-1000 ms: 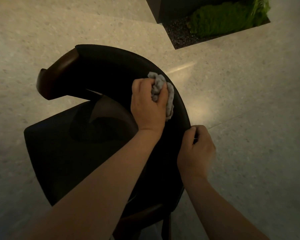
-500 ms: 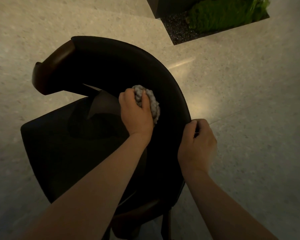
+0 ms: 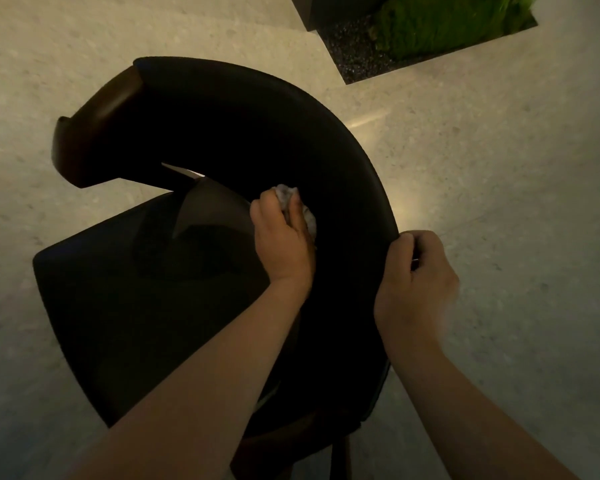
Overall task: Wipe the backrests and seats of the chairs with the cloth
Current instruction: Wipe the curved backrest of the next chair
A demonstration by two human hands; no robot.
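Head view only. Caught mid-wipe on the inner face of the backrest (image 3: 257, 133), low on the curve, just above the seat (image 3: 111, 306). Best done, by judgement, with long overlapping strokes along the curve at firm, even pressure, working down into the join with the seat and out toward the wooden arm end (image 3: 94, 133). Worth opening up the cloth (image 3: 286, 195) for more contact. Should brace against sliding on the smooth floor (image 3: 499, 168). Gripping the grey cloth bunched in the left hand (image 3: 284, 247), fingers curled tight round it and pressing it onto the padding. Clamping the outer rim of the backrest with the right hand (image 3: 414, 289), fingers curled over the edge, apparently to steady the chair. Cannot tell fingertip placement behind the rim. Planter (image 3: 430, 29) well apart at top.
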